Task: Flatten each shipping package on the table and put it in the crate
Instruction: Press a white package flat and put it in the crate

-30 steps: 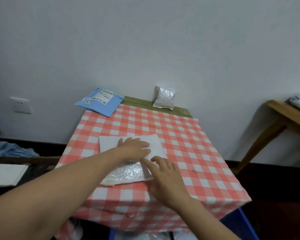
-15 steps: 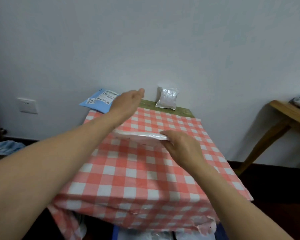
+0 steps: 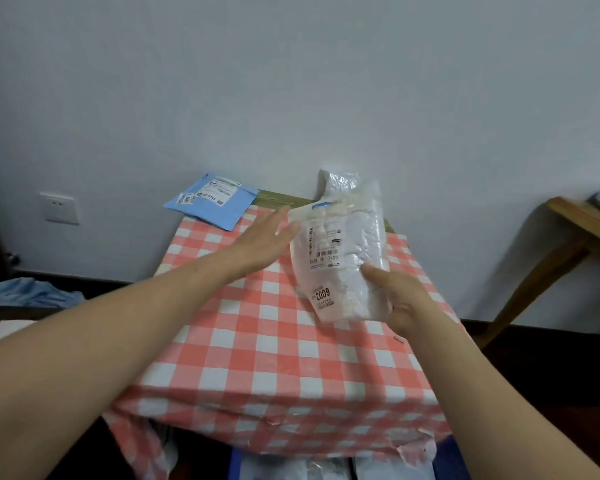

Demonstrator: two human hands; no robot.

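right hand (image 3: 400, 301) grasps white package (image 3: 343, 258) at its lower right corner, thumb on the labelled face, fingers behind it. package is in centre right of frame, upright, raised off the table (image 3: 257, 341); most of it extends up and left from the grip. left hand (image 3: 260, 244), centre of frame, is flat with straight fingers and holds nothing. its fingertips are at the package's upper left edge; contact cannot be told. blue mailer (image 3: 212, 200) lies on the table's far left corner. clear bag (image 3: 340, 181) leans on the wall behind the package. blue crate (image 3: 235, 464) edge shows below the cloth, bottom centre.
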